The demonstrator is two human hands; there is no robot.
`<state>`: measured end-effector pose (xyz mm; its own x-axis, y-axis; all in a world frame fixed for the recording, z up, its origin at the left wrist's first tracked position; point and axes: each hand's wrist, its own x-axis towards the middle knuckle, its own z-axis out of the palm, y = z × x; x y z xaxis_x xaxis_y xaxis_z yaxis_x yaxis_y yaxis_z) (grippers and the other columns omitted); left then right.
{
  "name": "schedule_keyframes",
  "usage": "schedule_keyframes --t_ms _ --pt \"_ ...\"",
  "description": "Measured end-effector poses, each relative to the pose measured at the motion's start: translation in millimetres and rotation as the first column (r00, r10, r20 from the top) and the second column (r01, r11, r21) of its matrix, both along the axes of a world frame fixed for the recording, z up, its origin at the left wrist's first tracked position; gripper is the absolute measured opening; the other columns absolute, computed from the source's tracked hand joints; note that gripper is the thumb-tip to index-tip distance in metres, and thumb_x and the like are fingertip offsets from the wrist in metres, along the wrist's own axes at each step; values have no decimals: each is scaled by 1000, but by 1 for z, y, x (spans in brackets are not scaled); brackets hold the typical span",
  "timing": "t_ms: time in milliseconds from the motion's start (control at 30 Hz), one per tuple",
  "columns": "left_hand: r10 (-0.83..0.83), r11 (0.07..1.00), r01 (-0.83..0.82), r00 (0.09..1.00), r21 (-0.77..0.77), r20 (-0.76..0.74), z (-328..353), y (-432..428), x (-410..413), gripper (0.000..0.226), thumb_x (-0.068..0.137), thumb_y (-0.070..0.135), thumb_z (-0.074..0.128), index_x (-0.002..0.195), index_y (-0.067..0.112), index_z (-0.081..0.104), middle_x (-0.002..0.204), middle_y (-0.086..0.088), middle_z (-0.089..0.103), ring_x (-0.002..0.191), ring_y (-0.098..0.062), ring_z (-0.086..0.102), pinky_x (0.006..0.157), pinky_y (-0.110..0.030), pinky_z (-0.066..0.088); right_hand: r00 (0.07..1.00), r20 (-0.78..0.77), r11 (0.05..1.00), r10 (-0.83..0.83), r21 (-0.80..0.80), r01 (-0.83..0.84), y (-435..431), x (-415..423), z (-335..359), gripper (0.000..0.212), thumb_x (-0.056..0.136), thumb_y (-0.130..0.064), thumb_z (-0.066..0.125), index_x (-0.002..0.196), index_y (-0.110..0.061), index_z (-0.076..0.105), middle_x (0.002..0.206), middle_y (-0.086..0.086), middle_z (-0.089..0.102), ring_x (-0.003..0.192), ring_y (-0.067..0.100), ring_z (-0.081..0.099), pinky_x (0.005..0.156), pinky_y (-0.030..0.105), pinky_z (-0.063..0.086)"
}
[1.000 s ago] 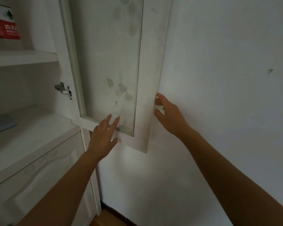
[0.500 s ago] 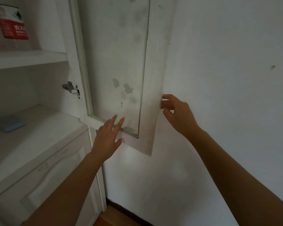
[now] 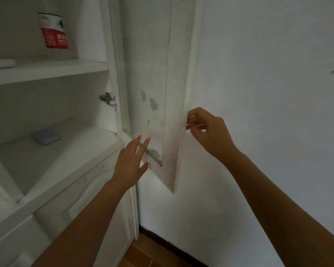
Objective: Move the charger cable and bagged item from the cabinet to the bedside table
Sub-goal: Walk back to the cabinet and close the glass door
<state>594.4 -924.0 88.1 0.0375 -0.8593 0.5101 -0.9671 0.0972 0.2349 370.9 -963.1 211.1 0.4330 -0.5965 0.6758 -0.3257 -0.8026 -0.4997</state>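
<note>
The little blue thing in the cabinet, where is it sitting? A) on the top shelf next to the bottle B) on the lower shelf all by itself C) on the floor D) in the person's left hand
B: the little blue thing lies alone on the lower shelf, below the shelf with the bottle, and neither hand touches it.

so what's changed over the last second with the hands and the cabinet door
The view swung left, bringing more of the shelves and a white object on the upper shelf into frame. The right hand curled its fingers tighter at the free edge of the cabinet door; whether the door itself swung is hard to tell. The left hand stays open, fingertips against the door's lower frame. The bottle and blue item have not moved.
</note>
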Motion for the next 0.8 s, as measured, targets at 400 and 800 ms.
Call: schedule_keyframes --t_ms 400,800 --pt "-132 985 116 984 -124 -122 2 81 -4 59 85 45 32 140 27 20 144 -5 37 133 -17 27 110 -47 24 992 29 987 124 -111 -120 38 43 -6 18 84 -2 50 97 -8 61 94 2 66 83 16 64 73 11 48" --pt "111 980 -105 994 -169 25 12 102 -2 85 78 60 46 142 14 13 146 -8 34 135 -18 27 114 -34 0 964 -42 963 264 -49 -266 36 76 -13 43 89 0 46 128 -18 48 124 5 58 103 10 55 88 25 46"
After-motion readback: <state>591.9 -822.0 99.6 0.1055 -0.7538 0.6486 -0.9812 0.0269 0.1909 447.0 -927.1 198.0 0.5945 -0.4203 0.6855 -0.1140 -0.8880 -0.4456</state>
